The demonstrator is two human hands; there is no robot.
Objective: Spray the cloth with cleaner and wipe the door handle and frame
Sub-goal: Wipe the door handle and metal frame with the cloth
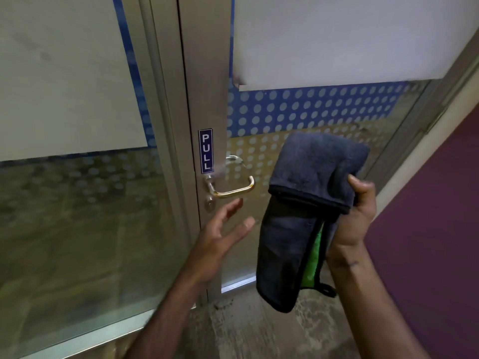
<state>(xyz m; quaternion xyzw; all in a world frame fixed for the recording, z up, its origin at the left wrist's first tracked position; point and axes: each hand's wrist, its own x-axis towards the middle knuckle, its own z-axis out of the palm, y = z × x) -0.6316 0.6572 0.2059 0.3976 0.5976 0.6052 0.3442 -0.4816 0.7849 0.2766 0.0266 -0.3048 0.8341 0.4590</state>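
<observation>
We read a blue vertical sticker (205, 151) marked "PULL" in white letters on the metal door frame (204, 73), directly above the lever door handle (234, 189). The left hand (223, 234) is spread open, fingers apart and holding nothing, just below the handle without touching it. The right hand (356, 213) is clamped on the folded dark grey cloth (303, 208), which hangs in front of the glass, right of the handle, a green inner face showing.

I am standing on a rough, speckled grey concrete floor (259, 330). A plain purple wall (435, 229) is running along my right, and frosted glass panels with a blue dotted band (311, 104) are facing me.
</observation>
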